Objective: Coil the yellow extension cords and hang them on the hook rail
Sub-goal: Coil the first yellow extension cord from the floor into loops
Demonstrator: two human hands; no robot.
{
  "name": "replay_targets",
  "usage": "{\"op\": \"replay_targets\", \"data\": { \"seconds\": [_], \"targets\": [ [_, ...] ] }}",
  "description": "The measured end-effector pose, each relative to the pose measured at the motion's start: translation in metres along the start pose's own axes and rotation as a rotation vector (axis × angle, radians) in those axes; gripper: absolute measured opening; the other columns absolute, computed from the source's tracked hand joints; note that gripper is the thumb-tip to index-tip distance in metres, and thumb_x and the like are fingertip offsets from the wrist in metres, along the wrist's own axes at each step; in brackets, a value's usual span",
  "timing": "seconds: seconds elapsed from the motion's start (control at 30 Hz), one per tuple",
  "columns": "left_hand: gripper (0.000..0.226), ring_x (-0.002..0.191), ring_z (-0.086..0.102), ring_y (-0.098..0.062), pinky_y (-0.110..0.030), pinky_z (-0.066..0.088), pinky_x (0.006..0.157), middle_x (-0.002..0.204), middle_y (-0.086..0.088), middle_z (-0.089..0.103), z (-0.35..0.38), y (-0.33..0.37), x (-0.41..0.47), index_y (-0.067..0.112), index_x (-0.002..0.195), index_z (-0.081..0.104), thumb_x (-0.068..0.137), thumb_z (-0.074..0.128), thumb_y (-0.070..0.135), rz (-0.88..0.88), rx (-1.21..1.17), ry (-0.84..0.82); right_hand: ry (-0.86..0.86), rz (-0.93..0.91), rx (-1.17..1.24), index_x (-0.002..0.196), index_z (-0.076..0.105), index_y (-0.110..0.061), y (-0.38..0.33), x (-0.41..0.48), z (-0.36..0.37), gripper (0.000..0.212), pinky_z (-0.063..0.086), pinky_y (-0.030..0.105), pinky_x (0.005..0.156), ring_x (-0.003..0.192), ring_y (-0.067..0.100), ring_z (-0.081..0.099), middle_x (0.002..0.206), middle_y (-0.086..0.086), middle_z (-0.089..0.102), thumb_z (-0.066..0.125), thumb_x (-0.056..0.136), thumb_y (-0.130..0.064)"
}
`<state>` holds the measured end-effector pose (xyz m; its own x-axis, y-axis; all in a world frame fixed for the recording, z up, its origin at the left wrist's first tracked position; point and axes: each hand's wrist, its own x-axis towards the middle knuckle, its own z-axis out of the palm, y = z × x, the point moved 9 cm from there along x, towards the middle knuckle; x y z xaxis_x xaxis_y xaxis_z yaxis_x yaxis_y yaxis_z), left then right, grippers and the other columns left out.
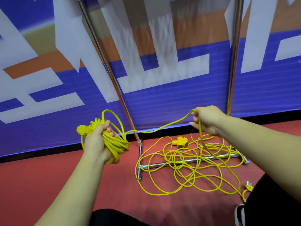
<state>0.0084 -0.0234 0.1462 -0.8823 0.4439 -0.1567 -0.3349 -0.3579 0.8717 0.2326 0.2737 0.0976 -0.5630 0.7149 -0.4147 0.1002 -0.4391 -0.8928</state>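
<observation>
Over red floor (48, 176), yellow cord (182, 161) sprawls before a blue banner (162, 103)

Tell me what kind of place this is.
Probably an indoor hall or event space, not a home: a red floor, a large blue printed banner, and a chrome rack with yellow cord loose at its foot.

Across the whole far side, a blue banner wall (179, 98) with faint horizontal ribs, printed with big white block shapes (70, 38) and crossed by an orange-brown band (40, 62), blurred toward the top middle. Along its foot, a narrow black strip (48, 152) from left to right, edged with a thin bluish glint of light. From there to the near edge, a flat red floor (48, 185), matte, with a soft pale sheen in the near middle.
</observation>
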Motion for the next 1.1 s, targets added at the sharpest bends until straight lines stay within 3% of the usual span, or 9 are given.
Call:
{"op": "replay_targets", "data": {
  "seconds": [0.17, 0.4, 0.5, 0.63, 0.77, 0.9, 1.0, 1.03, 1.1],
  "targets": [
    [0.005, 0.043, 0.042, -0.007, -0.02, 0.042, 0.048, 0.055, 0.005, 0.041, 0.054, -0.012, -0.031, 0.014, 0.086, 0.061, 0.089, 0.056, 0.014, -0.095, 0.039, -0.259, -0.086, -0.067, -0.183, 0.107, 0.064, -0.017, -0.013, -0.003, 0.009, 0.012, 0.056, 0.027, 0.06, 0.059, 0.012, 0.058, 0.074, 0.005, 0.057, 0.054, 0.099, -0.016],
    [0.014, 0.038, 0.042, -0.011, -0.024, 0.043, 0.045, 0.053, -0.001, 0.043, 0.1, -0.06, -0.065, 0.008, 0.089, 0.066, 0.079, 0.07, 0.017, -0.281, 0.258, -0.487, -0.24, -0.232, -0.229, 0.122, 0.067, -0.017, -0.045, -0.011, 0.019, 0.025, 0.055, 0.027, 0.064, 0.051, 0.007, 0.048, 0.076, 0.0, 0.053, 0.056, 0.099, -0.014],
    [0.048, 0.042, 0.046, -0.013, -0.027, 0.047, 0.048, 0.057, -0.002, 0.047, 0.112, -0.083, -0.071, 0.007, 0.094, 0.067, 0.061, 0.093, 0.031, -0.398, 0.237, -0.584, -0.39, -0.334, -0.227, 0.124, 0.066, -0.019, -0.065, -0.035, 0.04, 0.028, 0.052, 0.024, 0.062, 0.051, 0.006, 0.044, 0.073, -0.002, 0.049, 0.053, 0.101, -0.012],
    [0.056, 0.045, 0.046, -0.015, -0.029, 0.041, 0.054, 0.06, -0.004, 0.047, 0.119, -0.095, -0.071, 0.005, 0.093, 0.067, 0.081, 0.06, 0.06, -0.457, 0.208, -0.544, -0.567, -0.428, -0.272, 0.119, 0.064, -0.027, -0.079, -0.067, 0.06, 0.029, 0.047, 0.024, 0.062, 0.053, 0.007, 0.042, 0.066, -0.005, 0.048, 0.05, 0.101, -0.009],
    [0.085, 0.05, 0.046, -0.017, -0.029, 0.043, 0.056, 0.065, -0.004, 0.048, 0.118, -0.095, -0.064, 0.005, 0.096, 0.066, 0.074, 0.041, 0.083, -0.465, 0.121, -0.504, -0.677, -0.479, -0.39, 0.121, 0.065, -0.027, -0.079, -0.085, 0.066, 0.03, 0.045, 0.023, 0.061, 0.056, 0.01, 0.042, 0.055, -0.011, 0.048, 0.052, 0.101, -0.009],
    [0.092, 0.058, 0.049, -0.019, -0.032, 0.045, 0.064, 0.074, -0.007, 0.051, 0.116, -0.093, -0.054, 0.004, 0.099, 0.064, 0.069, 0.044, 0.089, -0.453, 0.017, -0.463, -0.743, -0.541, -0.531, 0.122, 0.066, -0.026, -0.073, -0.101, 0.069, 0.03, 0.046, 0.027, 0.065, 0.058, 0.009, 0.048, 0.06, -0.013, 0.056, 0.055, 0.1, -0.009],
    [0.092, 0.078, 0.054, -0.023, -0.041, 0.045, 0.094, 0.093, -0.015, 0.059, 0.11, -0.092, -0.042, 0.003, 0.106, 0.064, 0.066, 0.06, 0.086, -0.437, -0.028, -0.4, -0.856, -0.643, -0.855, 0.132, 0.064, -0.021, -0.048, -0.125, 0.087, 0.033, 0.041, 0.014, 0.068, 0.065, -0.007, 0.055, 0.07, -0.033, 0.063, 0.054, 0.101, -0.012],
    [0.089, 0.077, 0.055, -0.023, -0.04, 0.045, 0.093, 0.089, -0.012, 0.06, 0.107, -0.09, -0.039, 0.004, 0.103, 0.065, 0.067, 0.062, 0.084, -0.431, -0.04, -0.376, -0.855, -0.696, -0.98, 0.134, 0.063, -0.023, -0.037, -0.129, 0.092, 0.035, 0.038, 0.007, 0.072, 0.072, -0.017, 0.055, 0.075, -0.041, 0.059, 0.056, 0.1, -0.015],
    [0.075, 0.064, 0.055, -0.018, -0.032, 0.049, 0.071, 0.075, -0.003, 0.056, 0.103, -0.085, -0.035, 0.007, 0.096, 0.064, 0.073, 0.059, 0.078, -0.387, -0.032, -0.327, -0.801, -0.789, -1.1, 0.134, 0.063, -0.029, -0.022, -0.126, 0.096, 0.036, 0.036, 0.007, 0.088, 0.099, -0.029, 0.045, 0.1, -0.04, 0.057, 0.059, 0.099, -0.024]
  ]
}}
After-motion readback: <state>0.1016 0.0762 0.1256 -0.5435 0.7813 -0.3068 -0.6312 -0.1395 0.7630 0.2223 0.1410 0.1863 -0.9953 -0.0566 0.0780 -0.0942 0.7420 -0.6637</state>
